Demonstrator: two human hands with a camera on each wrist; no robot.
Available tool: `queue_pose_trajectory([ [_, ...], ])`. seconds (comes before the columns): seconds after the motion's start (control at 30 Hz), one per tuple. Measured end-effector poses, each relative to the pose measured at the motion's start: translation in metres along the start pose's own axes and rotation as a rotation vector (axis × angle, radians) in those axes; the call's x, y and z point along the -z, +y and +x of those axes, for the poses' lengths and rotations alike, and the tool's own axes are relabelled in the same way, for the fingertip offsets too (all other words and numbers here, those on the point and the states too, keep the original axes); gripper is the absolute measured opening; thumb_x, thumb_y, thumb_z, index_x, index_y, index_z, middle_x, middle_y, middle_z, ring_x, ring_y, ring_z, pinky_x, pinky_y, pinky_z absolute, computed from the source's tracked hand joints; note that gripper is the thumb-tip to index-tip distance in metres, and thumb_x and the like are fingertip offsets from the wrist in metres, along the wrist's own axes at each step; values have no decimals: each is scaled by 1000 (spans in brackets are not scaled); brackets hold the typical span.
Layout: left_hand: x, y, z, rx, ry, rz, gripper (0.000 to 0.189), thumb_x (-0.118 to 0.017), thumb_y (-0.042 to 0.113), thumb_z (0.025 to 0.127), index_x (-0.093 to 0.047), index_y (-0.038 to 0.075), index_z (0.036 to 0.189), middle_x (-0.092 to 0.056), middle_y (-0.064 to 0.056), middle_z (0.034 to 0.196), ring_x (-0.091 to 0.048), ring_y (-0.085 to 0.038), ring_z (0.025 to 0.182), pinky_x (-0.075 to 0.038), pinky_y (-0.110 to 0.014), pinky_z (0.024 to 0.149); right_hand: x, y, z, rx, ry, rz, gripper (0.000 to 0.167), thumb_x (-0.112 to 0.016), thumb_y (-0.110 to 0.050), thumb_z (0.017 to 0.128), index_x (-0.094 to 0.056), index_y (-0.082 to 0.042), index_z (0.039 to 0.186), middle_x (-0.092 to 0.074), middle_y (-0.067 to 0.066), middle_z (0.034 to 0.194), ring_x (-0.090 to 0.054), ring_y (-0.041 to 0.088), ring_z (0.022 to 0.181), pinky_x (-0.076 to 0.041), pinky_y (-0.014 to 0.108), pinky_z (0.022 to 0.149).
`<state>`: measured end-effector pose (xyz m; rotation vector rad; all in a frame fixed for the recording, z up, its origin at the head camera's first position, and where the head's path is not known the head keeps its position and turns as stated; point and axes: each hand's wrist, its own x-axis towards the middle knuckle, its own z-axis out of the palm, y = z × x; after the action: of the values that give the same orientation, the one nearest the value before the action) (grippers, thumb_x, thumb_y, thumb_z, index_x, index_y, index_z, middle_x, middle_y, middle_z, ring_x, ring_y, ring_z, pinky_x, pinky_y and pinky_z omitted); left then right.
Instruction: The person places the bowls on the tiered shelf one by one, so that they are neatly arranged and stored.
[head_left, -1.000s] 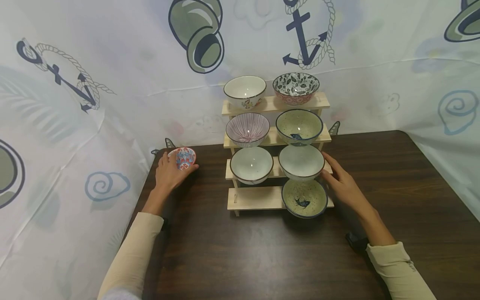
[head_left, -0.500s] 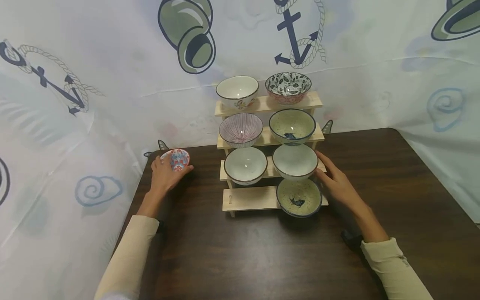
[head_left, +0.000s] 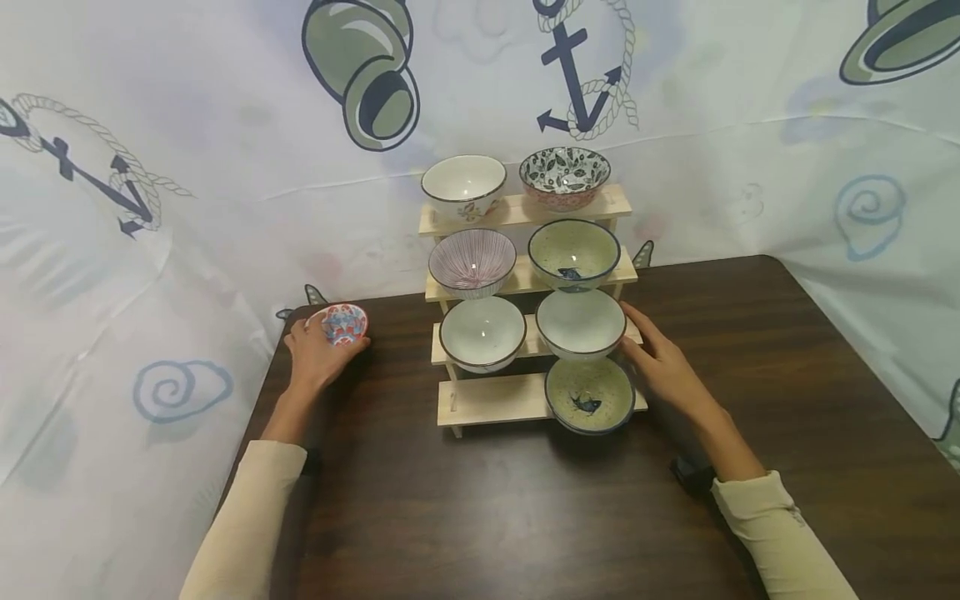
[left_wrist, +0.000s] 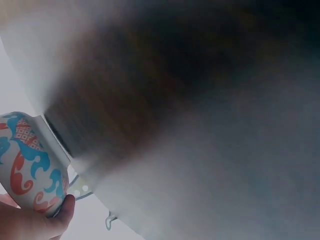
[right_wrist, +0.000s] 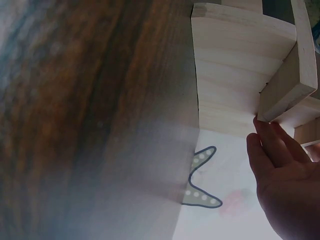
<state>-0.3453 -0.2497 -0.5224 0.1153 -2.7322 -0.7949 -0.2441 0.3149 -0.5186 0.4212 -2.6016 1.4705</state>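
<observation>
Red-and-blue small bowl (head_left: 343, 323) held in left hand (head_left: 318, 354); right hand (head_left: 663, 367), fingers straight, touches wooden rack (head_left: 491, 398).

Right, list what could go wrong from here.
1. The left hand grips the small bowl near the table corner; a slip could send it off the edge.
2. The right hand touches the rack end; a nudge might shake the bowls stacked on it.
3. The fish bowl overhangs the lowest shelf and could tip forward.
</observation>
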Motion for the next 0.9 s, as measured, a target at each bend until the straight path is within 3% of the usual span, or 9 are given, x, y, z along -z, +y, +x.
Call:
queue_pose_trajectory([
  [0.2,8,3,-5,-18,56,-34,93,-86,47,75,-49,0,146,-42,-35,146,-27,-50,140,-25,-63,110,1,-3,-2,-7,0,-24,62,-48,-34,110,-21,-30,166,-33,20,166,-46,48,143,-43,68,109],
  [0.4,18,9,-11,-80,86,-48,90,-86,45,75,-50,5,147,-49,-29,145,-31,-47,141,-25,-62,111,0,-3,-1,1,10,-30,62,-48,-32,110,-22,-26,166,-34,22,165,-51,48,139,-46,66,105],
  [0.57,23,15,-15,-111,92,-37,90,-85,45,75,-50,5,147,-49,-29,145,-34,-46,138,-26,-61,108,1,-2,-1,4,11,-40,62,-48,-32,110,-21,-26,166,-36,22,164,-55,47,133,-48,64,102],
  [0.9,34,27,-27,-98,88,-41,92,-85,47,76,-47,9,150,-42,-29,150,-30,-48,140,-31,-63,107,2,-2,-1,-1,-4,-16,62,-47,-32,111,-20,-28,166,-34,23,165,-53,48,136,-48,64,103],
])
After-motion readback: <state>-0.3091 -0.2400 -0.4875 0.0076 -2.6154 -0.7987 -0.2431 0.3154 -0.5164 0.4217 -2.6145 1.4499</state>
